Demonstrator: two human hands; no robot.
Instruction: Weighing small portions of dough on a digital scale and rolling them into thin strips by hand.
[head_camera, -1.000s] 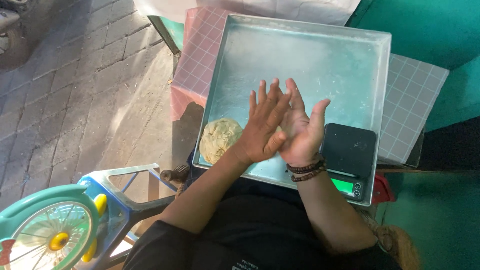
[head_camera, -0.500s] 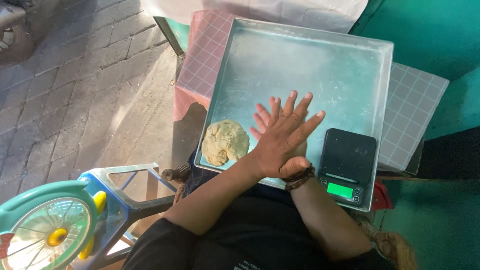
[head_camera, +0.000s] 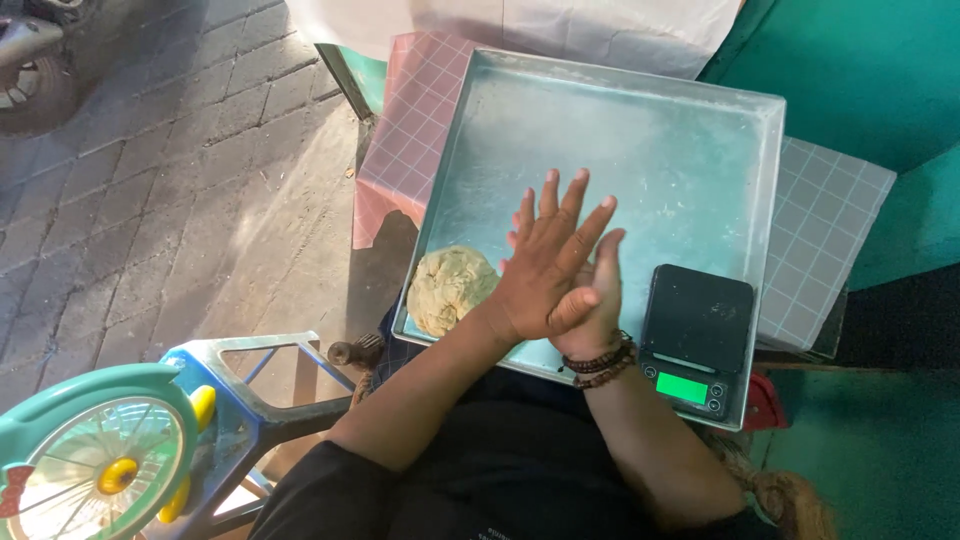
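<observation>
Left hand (head_camera: 545, 275) flat over right hand (head_camera: 598, 300)

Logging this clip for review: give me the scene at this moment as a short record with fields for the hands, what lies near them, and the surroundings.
left hand: laid palm-down across the right, fingers spread
right hand: under the left, palms pressed together; beaded bracelets on its wrist
between palms: cannot tell if anything is held
nearest thing: lump of dough in the tray's near left corner
tray: square metal, lightly floured
scale: black digital, green lit display, in the tray's near right corner
below left: teal wheeled toy
</observation>
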